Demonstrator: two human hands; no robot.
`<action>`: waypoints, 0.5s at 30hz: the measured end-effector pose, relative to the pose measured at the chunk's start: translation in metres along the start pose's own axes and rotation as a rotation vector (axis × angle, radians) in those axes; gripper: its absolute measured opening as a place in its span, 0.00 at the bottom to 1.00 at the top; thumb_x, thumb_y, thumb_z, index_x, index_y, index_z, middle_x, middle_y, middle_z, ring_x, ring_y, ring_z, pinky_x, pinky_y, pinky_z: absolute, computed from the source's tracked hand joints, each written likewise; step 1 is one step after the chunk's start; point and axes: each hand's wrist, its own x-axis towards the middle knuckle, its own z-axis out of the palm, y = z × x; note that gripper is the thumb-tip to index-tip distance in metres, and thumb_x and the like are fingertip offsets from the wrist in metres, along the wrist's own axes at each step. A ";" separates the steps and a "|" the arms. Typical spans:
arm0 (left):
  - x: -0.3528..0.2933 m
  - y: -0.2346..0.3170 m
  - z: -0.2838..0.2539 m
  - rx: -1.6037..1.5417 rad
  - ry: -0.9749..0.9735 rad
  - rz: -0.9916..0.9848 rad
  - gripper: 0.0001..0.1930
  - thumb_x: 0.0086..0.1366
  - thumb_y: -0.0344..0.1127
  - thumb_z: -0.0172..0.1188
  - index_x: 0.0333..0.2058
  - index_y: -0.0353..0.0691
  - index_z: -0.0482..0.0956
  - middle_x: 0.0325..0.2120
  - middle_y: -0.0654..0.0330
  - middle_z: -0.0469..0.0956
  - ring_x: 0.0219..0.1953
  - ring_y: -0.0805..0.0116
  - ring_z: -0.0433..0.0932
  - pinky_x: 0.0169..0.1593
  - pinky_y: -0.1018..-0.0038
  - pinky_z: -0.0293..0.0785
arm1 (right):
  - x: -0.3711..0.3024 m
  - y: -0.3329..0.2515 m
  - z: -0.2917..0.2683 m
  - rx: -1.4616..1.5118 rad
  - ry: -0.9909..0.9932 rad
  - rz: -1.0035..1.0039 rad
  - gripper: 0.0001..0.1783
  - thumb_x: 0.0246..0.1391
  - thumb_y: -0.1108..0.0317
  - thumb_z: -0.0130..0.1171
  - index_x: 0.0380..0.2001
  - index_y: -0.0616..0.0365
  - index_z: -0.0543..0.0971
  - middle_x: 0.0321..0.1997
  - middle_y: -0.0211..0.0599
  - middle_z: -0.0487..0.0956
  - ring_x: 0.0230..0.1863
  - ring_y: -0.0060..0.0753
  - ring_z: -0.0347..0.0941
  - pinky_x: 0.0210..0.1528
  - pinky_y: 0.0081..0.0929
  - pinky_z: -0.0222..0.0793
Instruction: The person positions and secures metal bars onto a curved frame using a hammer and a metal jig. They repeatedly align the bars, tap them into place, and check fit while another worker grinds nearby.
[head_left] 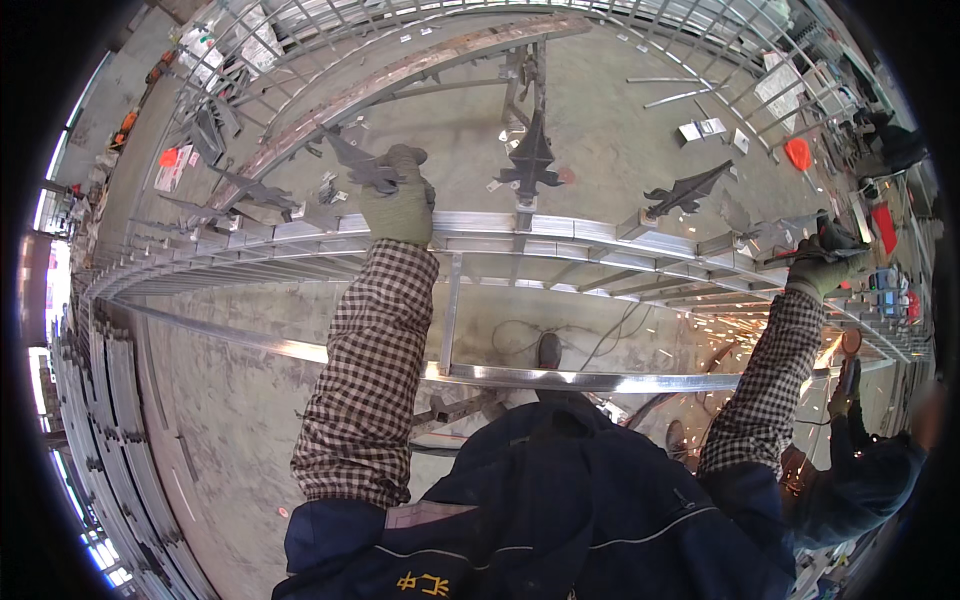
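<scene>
My left hand (397, 205), in a grey-green work glove, grips a dark spear-shaped fence finial (360, 168) above the upper rail of a long silver metal fence panel (575, 228). To the right, my right hand (818, 274), gloved too, is closed on dark metal that looks like another finial (838, 238) near the panel's right end. Its fingers are partly hidden. Between my hands, one dark finial (528, 160) stands at the rail, and a second (690, 190) sits tilted beside a short post stub. Further left lies another finial (262, 193) along the same rail.
At the lower right a co-worker (865, 465) holds a grinder (851, 345), throwing sparks beneath my right arm. A rusty curved beam (420, 68) on a stand crosses the far side. Stacked metal bars (120, 400) lie at left. Cables (610, 335) run over the floor.
</scene>
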 end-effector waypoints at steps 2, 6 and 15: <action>0.000 0.000 0.000 0.009 -0.001 0.009 0.22 0.76 0.50 0.56 0.37 0.32 0.79 0.11 0.65 0.68 0.11 0.76 0.65 0.14 0.77 0.57 | 0.002 0.002 -0.003 -0.014 0.005 -0.011 0.29 0.66 0.38 0.53 0.41 0.57 0.76 0.37 0.35 0.81 0.37 0.39 0.82 0.56 0.47 0.81; 0.000 -0.001 -0.001 -0.010 -0.007 0.031 0.22 0.76 0.51 0.56 0.37 0.32 0.78 0.11 0.65 0.68 0.10 0.76 0.64 0.14 0.77 0.57 | 0.003 0.003 -0.004 -0.091 0.073 -0.004 0.31 0.65 0.35 0.52 0.42 0.56 0.76 0.37 0.35 0.79 0.34 0.40 0.80 0.53 0.45 0.82; 0.000 -0.004 -0.002 -0.016 -0.020 0.043 0.22 0.76 0.51 0.56 0.36 0.33 0.78 0.11 0.66 0.67 0.10 0.77 0.64 0.14 0.78 0.57 | 0.006 0.005 -0.008 -0.108 0.080 0.013 0.34 0.67 0.33 0.48 0.51 0.57 0.75 0.44 0.42 0.82 0.44 0.47 0.82 0.43 0.30 0.78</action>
